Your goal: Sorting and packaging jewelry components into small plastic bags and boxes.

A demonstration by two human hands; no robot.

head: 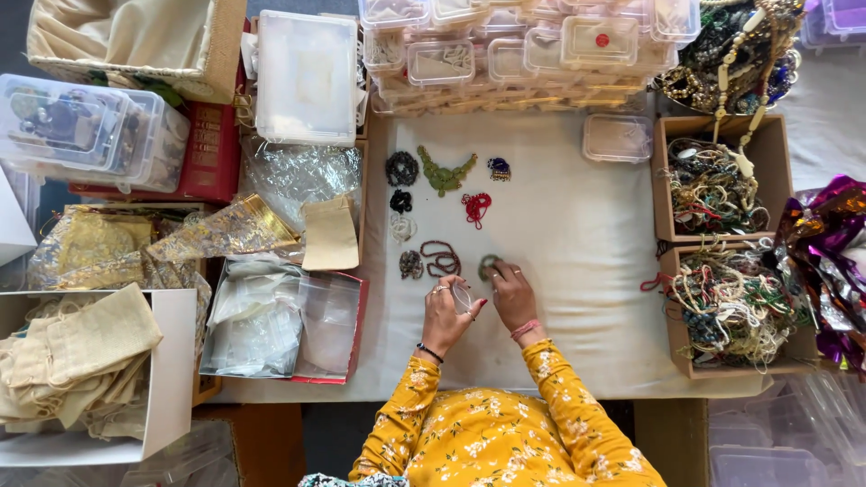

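Note:
My left hand (445, 314) pinches a small clear plastic bag (463, 297) above the white cloth (577, 234). My right hand (511, 293) rests beside it, its fingers on a small green bead bracelet (488, 265). Just beyond lie laid-out pieces: a brown bead strand (440, 259), a red bead cluster (475, 207), a green necklace (444, 173), black beads (402, 169) and a blue piece (498, 168). Both sleeves are yellow with a flower print.
Two cardboard boxes of tangled necklaces (717, 185) (731, 307) stand at the right. Stacked clear plastic boxes (523, 50) line the far edge. A red tray of clear bags (289, 325) and cloth pouches (77, 356) lie at the left.

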